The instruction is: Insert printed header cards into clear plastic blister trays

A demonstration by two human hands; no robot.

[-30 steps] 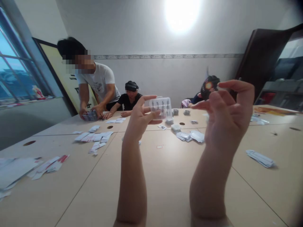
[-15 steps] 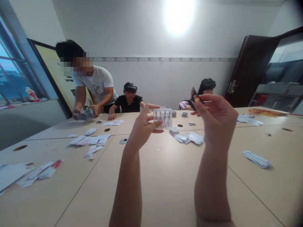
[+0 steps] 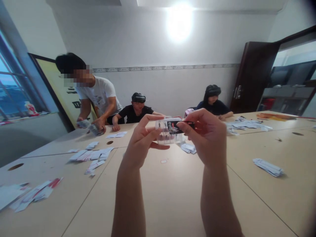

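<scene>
My left hand (image 3: 144, 138) grips a small clear plastic box (image 3: 161, 140) by its left side, raised above the table. Slim dark pieces lie in rows inside it; their kind is too small to make out. Between the thumb and fingers of my right hand (image 3: 206, 135) is a black printed card (image 3: 174, 127) with white and red marks. The card lies flat across the upper front of the box and covers part of it. Both hands are closed on what they hold.
White paper slips (image 3: 91, 154) lie on the table (image 3: 172, 197) at left, with more slips (image 3: 189, 148) behind my hands. A white bundle (image 3: 268, 167) rests at right. Across the table, a standing person (image 3: 97, 92) handles clear boxes (image 3: 96, 129); two others sit there.
My right hand has moved left and brought the black card from the side onto the box. The standing person's boxes have separated between the two hands. My view has shifted slightly.
</scene>
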